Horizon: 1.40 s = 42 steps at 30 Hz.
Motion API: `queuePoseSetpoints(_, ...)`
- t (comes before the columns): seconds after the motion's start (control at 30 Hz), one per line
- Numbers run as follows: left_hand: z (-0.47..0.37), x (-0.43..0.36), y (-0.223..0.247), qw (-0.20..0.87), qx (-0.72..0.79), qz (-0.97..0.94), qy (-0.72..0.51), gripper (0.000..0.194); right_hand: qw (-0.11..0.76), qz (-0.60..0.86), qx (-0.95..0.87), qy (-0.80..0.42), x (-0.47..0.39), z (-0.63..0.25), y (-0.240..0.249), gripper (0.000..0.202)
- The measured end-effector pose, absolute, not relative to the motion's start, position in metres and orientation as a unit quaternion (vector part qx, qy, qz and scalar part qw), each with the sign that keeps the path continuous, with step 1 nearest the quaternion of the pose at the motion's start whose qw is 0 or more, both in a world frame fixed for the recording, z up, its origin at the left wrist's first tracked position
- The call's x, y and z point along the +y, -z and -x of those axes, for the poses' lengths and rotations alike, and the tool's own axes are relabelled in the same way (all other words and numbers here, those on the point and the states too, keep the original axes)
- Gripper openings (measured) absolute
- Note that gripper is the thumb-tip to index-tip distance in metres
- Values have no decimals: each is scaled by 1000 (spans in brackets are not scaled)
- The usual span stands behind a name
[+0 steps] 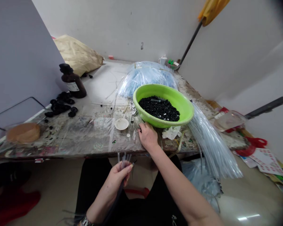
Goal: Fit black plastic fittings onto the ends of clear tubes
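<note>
My left hand [115, 179], low in front of the table edge, is closed around several thin clear plastic tubes [124, 157]. Their ends stick up past the thumb. My right hand [148, 136] rests at the table's front part, just below the rim of a lime green basin [186, 116]. Its fingers are curled inward, and whatever they may pinch is too small to make out. Many small black plastic pieces [159, 110] lie inside the basin. A small white dish [121, 124] sits left of my right hand.
Behind the basin lies a large bundle of clear tubes [148, 75]; another bundle [214, 144] hangs over the right edge. A dark bottle [73, 81], black lumps [60, 105] and a tan sack [79, 55] stand left. Crumpled tissue [172, 132] lies below the basin.
</note>
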<state>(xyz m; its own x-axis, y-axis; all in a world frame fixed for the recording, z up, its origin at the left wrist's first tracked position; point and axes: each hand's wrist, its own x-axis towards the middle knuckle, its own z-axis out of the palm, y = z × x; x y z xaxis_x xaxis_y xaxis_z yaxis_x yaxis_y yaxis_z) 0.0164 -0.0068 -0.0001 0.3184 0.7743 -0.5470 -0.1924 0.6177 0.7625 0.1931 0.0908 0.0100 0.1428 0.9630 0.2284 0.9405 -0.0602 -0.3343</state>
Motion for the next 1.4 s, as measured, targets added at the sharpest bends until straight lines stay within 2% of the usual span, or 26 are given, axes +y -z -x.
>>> queuePoseSetpoints(0.13, -18, -7, -1, 756, 484, -308, -315, 36, 171, 709, -683, 46, 86, -196, -10, 19)
queuePoseSetpoints(0.5, -21, -6, 6, 767, 478, -295, -311, 37, 234, 672, -703, 17, 80, -203, -9, 40)
queuePoseSetpoints(0.87, -21, -3, 5, 764, 486, -294, -306, 33, 413, 618, -668, -43, 70, -219, -5, 27)
queuePoseSetpoints(1.17, -19, 2, 3, 758, 483, -297, -323, 31, 446, 646, -616, -65, 56, -228, -13, 14)
queuePoseSetpoints(1.27, -18, 6, -4, 758, 483, -285, -334, 30, 471, 658, -576, -120, 47, -230, -18, 10)
queuePoseSetpoints(1.4, -19, 11, -12, 759, 476, -278, -347, 28, 531, 632, -502, -258, 32, -229, -23, 9)
